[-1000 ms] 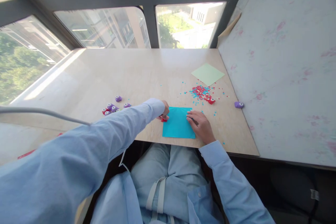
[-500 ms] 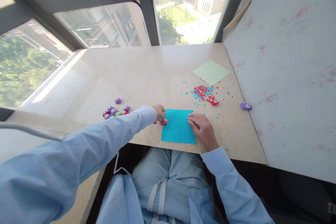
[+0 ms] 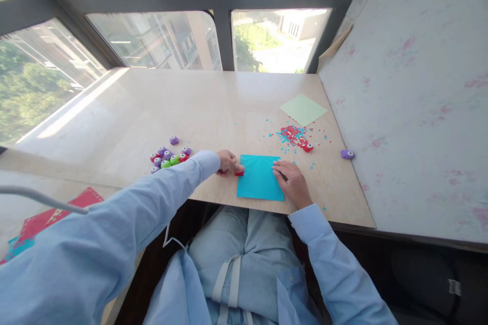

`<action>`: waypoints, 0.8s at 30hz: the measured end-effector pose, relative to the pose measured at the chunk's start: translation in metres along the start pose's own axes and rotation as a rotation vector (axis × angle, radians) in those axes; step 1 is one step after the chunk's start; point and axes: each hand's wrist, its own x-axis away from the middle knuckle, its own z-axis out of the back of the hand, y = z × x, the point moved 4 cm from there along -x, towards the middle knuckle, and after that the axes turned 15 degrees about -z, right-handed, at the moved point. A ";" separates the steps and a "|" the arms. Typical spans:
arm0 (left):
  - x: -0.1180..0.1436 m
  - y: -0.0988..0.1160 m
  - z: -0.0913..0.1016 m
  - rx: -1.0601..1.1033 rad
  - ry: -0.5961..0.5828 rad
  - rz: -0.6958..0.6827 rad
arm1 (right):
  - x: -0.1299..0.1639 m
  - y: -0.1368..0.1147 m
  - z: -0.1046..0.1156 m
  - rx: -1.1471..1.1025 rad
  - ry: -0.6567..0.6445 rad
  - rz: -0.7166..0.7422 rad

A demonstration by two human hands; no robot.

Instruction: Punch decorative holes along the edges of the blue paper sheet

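Now the left hand (image 3: pixel 227 162) pinches a red punch (image 3: pixel 239 172) at the left edge of the blue sheet (image 3: pixel 260 177) near the tabletop's front edge, while the right hand (image 3: pixel 293 184) lies flat, pinning it; pressing likely comes next.

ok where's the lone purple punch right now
In the head view the purple punch sits alone at the table's far right edge, right of the red punch and the scattered confetti.
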 end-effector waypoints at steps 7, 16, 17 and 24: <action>0.020 -0.020 -0.006 0.234 0.154 -0.194 | 0.002 0.001 -0.001 0.057 0.016 0.017; 0.035 -0.024 -0.015 -0.026 0.290 -0.540 | 0.001 0.001 -0.001 0.059 0.040 0.005; 0.037 -0.022 -0.017 -0.134 0.290 -0.591 | 0.001 0.001 -0.001 0.062 0.042 0.005; 0.052 -0.011 -0.028 -0.292 0.360 -0.837 | 0.002 0.000 0.001 0.089 0.063 0.024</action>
